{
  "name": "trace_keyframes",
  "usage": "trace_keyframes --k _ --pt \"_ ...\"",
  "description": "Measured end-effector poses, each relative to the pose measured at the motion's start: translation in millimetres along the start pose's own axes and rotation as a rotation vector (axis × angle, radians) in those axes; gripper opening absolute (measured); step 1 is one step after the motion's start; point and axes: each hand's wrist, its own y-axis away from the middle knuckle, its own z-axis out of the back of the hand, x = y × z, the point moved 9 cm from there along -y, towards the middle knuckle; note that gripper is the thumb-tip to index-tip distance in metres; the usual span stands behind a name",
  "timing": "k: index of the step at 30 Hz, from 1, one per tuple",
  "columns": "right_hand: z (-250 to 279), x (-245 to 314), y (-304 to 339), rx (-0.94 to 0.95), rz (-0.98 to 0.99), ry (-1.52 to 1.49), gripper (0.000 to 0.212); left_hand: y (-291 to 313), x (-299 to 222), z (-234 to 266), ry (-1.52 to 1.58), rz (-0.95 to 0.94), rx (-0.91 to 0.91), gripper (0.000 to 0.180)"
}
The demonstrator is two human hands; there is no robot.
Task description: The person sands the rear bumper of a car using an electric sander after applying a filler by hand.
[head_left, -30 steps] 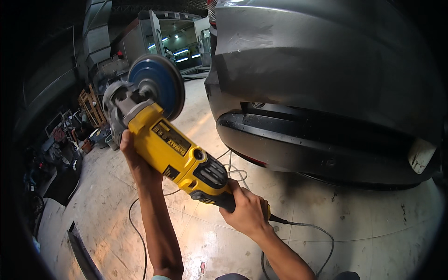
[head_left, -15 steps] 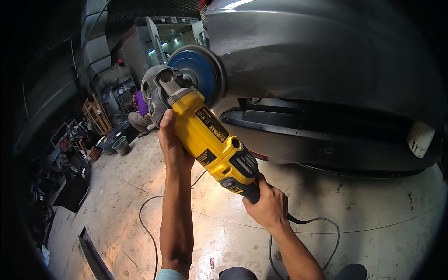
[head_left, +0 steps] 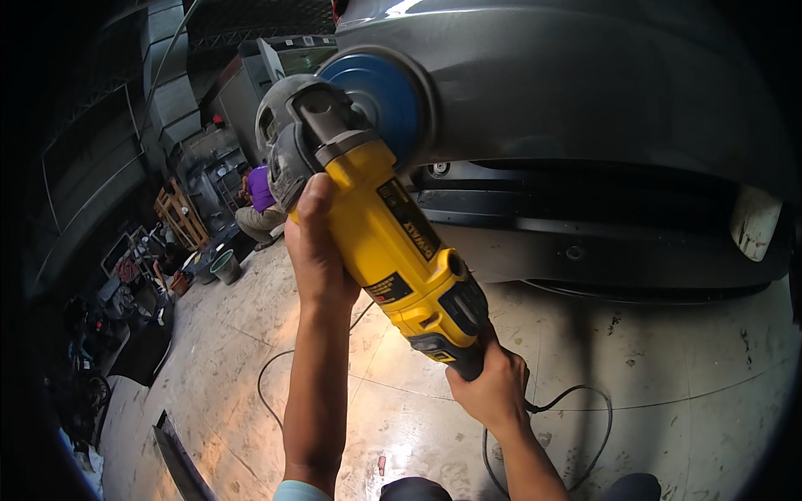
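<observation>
A yellow and black corded polisher (head_left: pixel 376 242) is held up at a slant between both my hands. My left hand (head_left: pixel 322 250) is closed round its body just below the grey head, thumb on top. At the lower end, my right hand (head_left: pixel 494 380) wraps the black rear handle. The blue backing plate (head_left: pixel 376 96), with a blurred pad at its rim, is against or very near the grey car bumper (head_left: pixel 568 92); exact contact is hard to tell. Fingers of both hands are partly hidden behind the tool.
The black power cord (head_left: pixel 597 451) loops over the pale floor (head_left: pixel 635 367) by my right forearm. A person in a purple top (head_left: pixel 261 188) crouches at the far left, near a green bucket (head_left: pixel 225 267). A dark strip (head_left: pixel 180 459) lies at lower left; car parts clutter the left side.
The polisher has shifted right along the bumper and appears larger, its plate slightly higher in view. Both hands keep their hold and move with it. My view has shifted a little too.
</observation>
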Motion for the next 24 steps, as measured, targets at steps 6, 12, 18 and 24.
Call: trace_keyframes --k 6,12,18,24 --pt "29.4 -8.7 15.3 -0.099 -0.043 -0.12 0.036 10.7 -8.0 -56.7 -0.033 -0.013 0.072 0.045" --pt "43.6 -13.9 22.2 -0.216 -0.091 -0.189 0.021 17.5 -26.3 -103.2 -0.205 -0.066 0.151 0.041" --pt "18.2 -8.5 9.1 -0.106 -0.098 -0.13 0.025 7.9 -16.6 -52.6 -0.067 0.0 0.089 0.038" --pt "-24.1 -4.6 -18.0 0.023 -0.011 -0.012 0.037 -12.4 5.0 19.7 -0.003 -0.024 -0.051 0.05"
